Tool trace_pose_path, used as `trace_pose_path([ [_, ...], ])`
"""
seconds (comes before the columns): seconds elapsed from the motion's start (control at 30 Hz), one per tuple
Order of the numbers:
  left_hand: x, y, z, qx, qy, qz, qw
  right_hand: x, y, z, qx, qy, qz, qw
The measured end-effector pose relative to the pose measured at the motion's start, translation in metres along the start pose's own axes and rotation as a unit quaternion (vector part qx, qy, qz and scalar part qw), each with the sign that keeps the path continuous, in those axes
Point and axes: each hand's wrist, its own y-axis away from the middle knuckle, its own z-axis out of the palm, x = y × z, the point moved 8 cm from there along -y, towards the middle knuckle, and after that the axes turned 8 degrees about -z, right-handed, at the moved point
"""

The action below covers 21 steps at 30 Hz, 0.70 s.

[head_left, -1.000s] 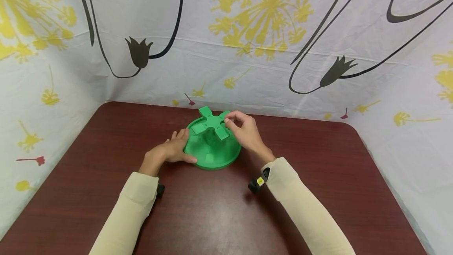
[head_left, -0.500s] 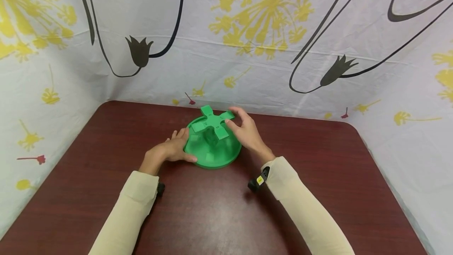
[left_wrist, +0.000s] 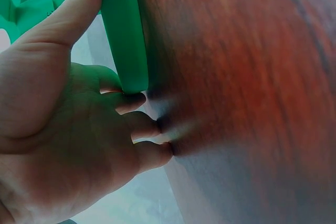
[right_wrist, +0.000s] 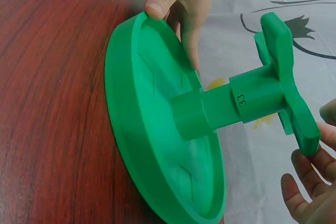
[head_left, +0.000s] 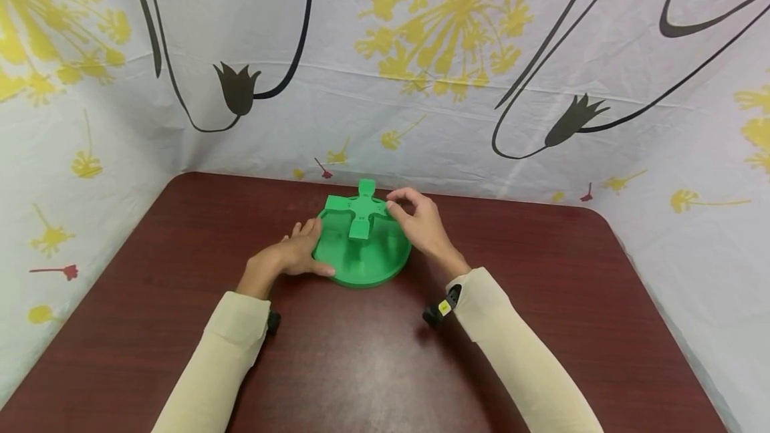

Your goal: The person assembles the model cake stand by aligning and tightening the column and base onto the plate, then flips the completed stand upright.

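A round green base (head_left: 361,271) with a raised rim sits on the table near its back edge. From its middle rises a green post (right_wrist: 220,107), marked 33 in the right wrist view. On top of the post is a four-armed green cross piece (head_left: 363,208). My left hand (head_left: 293,252) grips the base at its left side, thumb over the front rim and fingers spread along the outer edge. My right hand (head_left: 424,224) pinches the end of the cross's right arm between thumb and fingertips.
The dark red-brown wooden table (head_left: 361,366) extends around the base on all sides. A white sheet (head_left: 385,85) with yellow and grey flower prints hangs behind and along both sides. Black camera straps (head_left: 445,306) circle the wrists.
The cross piece has turned on the post, its arms going from diagonal to nearly straight. My right fingers lifted off an arm, spread, then closed on one again. My left hand stayed put.
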Motion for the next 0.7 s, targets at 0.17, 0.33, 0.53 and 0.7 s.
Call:
trace_pose_path([
  [0.17,0.000,-0.001,0.001,-0.002,0.000,-0.001,1.0000,-0.001,0.000,-0.001,-0.001,0.006,0.001,1.0000],
  [0.33,0.001,-0.001,0.001,-0.003,0.002,0.002,1.0000,-0.008,0.002,0.001,-0.017,0.010,-0.018,0.9996],
  [0.53,0.001,-0.001,0.001,-0.003,0.004,0.001,1.0000,-0.016,0.002,0.001,-0.005,0.013,-0.049,0.9987],
  [0.7,0.001,-0.001,0.000,0.000,0.003,0.002,1.0000,-0.016,0.001,-0.014,0.101,0.022,-0.057,0.9930],
])
